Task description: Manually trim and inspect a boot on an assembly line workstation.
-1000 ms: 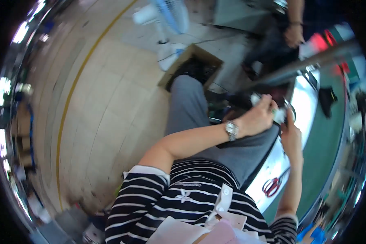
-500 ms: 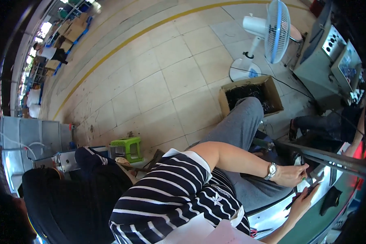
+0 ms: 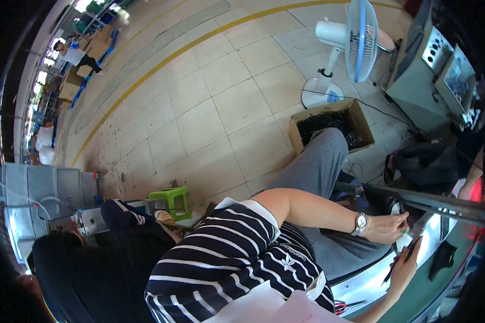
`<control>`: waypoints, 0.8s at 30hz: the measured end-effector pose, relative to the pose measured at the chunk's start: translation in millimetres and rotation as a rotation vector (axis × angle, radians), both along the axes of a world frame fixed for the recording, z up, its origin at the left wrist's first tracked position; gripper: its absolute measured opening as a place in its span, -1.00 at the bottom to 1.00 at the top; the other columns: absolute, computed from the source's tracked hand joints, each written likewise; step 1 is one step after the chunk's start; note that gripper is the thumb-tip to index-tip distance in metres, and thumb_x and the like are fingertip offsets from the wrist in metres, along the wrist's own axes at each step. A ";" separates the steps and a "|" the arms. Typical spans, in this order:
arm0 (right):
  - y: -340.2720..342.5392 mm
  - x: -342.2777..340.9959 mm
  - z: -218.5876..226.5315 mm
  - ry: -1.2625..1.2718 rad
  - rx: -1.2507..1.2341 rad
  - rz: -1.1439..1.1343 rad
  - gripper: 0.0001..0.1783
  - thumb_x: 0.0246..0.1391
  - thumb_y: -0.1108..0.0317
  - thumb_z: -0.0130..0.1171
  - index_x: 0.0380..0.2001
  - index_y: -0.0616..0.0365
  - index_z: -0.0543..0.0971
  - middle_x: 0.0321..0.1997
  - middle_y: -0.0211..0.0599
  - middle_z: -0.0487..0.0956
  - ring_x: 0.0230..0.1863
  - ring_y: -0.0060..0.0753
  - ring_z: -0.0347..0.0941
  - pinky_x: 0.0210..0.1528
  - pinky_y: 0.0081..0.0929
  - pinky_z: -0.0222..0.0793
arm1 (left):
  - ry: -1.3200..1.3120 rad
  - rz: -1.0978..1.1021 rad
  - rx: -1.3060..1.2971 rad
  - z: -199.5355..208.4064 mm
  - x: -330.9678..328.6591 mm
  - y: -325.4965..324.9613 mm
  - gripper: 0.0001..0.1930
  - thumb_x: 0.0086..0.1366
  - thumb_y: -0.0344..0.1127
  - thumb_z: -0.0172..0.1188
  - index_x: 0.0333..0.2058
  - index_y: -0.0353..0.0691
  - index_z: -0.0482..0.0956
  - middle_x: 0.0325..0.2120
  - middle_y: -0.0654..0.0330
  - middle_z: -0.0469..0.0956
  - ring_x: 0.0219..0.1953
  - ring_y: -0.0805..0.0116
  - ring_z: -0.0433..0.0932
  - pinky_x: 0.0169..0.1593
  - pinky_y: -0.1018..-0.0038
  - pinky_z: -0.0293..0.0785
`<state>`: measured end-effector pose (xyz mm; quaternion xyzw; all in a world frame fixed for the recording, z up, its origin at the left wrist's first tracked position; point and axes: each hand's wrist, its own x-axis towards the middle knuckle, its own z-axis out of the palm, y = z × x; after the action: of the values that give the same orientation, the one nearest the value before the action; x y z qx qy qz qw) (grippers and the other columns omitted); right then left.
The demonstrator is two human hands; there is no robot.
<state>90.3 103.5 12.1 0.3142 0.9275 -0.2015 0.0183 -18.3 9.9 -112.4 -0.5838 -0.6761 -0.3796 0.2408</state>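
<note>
My left hand [image 3: 385, 229], with a silver watch at the wrist, reaches over the bright work surface [image 3: 358, 288] at the right. Its fingers are pinched together, and what they hold is too small to make out. Just nearer, my right hand [image 3: 401, 273] is closed round a dark, slim piece [image 3: 415, 250] whose kind I cannot tell. The two hands are close together. A black, bent piece [image 3: 442, 260] lies on the green surface beyond my right hand. Red-handled pliers or scissors [image 3: 344, 307] rest near my right forearm.
A metal rail [image 3: 425, 203] runs above the work surface. On the floor stand a cardboard box of black pieces [image 3: 331, 129], a fan [image 3: 334, 59] and a green stool [image 3: 172, 202]. A person in black [image 3: 102, 274] sits close at my left; another person's arm [image 3: 469, 185] shows far right.
My hands stay close together, with the right hand and its dark piece shifted slightly. The view has turned a little. A distant person has moved to the right.
</note>
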 end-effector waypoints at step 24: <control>-35.5 -8.1 -11.7 0.098 0.135 0.076 -0.27 0.12 0.37 0.02 0.33 0.06 0.02 -0.63 0.12 0.52 -0.54 0.13 0.52 -0.45 -0.03 0.41 | 0.180 0.089 -0.434 39.8 -21.8 -47.5 -0.43 -0.01 -0.38 0.19 0.00 -0.58 0.37 -0.02 -0.23 0.41 0.15 -0.09 0.32 0.33 0.15 0.06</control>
<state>82.3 68.1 0.5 0.2690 0.9501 -0.1527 -0.0409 -40.1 -37.5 -72.6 -0.6230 -0.7426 -0.1609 0.1858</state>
